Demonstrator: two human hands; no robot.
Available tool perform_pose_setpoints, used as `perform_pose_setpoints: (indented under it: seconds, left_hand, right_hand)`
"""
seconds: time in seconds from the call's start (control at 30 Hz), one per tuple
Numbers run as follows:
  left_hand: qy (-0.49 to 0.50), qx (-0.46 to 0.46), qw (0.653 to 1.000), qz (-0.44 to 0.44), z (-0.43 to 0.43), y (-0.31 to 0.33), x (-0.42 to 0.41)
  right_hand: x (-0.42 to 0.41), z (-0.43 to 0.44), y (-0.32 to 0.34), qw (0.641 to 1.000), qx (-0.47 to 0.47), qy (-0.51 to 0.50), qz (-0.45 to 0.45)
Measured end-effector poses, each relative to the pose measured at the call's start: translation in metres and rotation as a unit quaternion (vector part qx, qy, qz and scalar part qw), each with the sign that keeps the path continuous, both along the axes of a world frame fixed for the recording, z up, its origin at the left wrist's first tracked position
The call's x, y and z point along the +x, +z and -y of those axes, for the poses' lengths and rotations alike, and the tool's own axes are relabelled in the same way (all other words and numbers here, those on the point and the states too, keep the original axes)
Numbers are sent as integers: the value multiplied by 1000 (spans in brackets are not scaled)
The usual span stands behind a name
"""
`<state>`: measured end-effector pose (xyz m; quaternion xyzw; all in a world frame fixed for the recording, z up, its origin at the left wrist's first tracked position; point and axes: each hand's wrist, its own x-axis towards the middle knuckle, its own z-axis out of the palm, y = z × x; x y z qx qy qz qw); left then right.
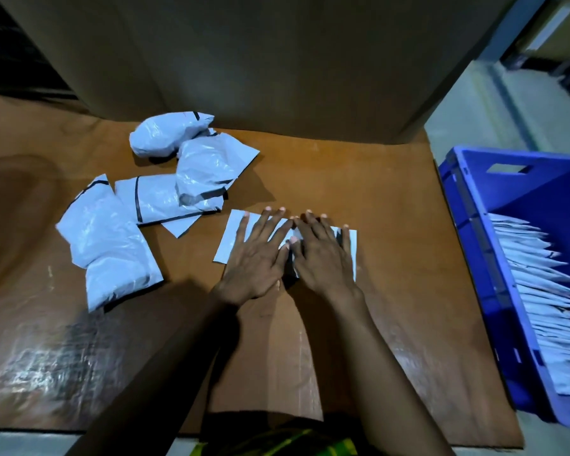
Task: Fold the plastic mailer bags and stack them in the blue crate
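Observation:
A white plastic mailer bag (232,238) lies flat on the brown table (375,225) in the middle. My left hand (260,255) presses on its left part with straight, spread fingers. My right hand (321,255) presses on its right part the same way, thumbs nearly touching. Several unfolded, puffy white mailer bags (112,245) with black strips lie in a loose group at the left and back left. The blue crate (474,232) stands off the table's right edge and holds a row of several folded white bags (540,291).
A tall cardboard wall (244,60) rises along the table's back edge. Shiny tape patches (46,363) cover the near left tabletop. Grey floor (474,103) shows beyond the crate at the right.

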<state>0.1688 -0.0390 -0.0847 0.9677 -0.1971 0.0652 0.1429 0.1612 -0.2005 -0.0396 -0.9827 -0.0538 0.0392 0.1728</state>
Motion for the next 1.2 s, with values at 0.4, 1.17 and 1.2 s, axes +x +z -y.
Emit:
perform_pose_setpoints:
  seconds: [0.4, 1.17, 1.2]
  left_hand:
    - [68, 12, 997, 19, -8, -4, -10]
    - [58, 54, 997, -2, 31, 8, 3]
    - [73, 36, 997, 5, 27, 10, 0]
  right_hand:
    - [-3, -5, -23, 999, -34, 31, 25]
    - [6, 25, -3, 995, 11, -75, -68]
    - [10, 21, -1, 996, 16, -70, -59]
